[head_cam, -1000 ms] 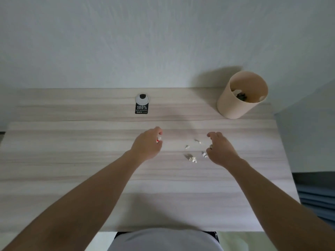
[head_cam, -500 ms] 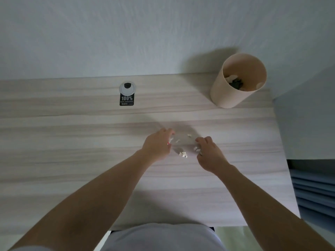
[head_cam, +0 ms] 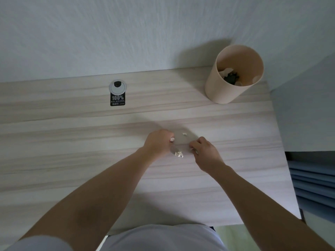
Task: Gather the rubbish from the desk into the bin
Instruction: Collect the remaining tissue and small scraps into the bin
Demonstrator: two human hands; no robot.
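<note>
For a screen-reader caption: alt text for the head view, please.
Two bare hands, left hand and right hand, pinch up small paper scraps on a pale wooden desk. A beige bin holding rubbish stands at the far right corner.

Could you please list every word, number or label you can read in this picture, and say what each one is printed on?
"100%": large white print on the black sticker stuck to the desk, just below the round cable grommet.
"Qualité" (uncertain): bottom line of that sticker, small and blurred.
A middle line of fine print there is too small to read.
Nothing else carries text.
</note>
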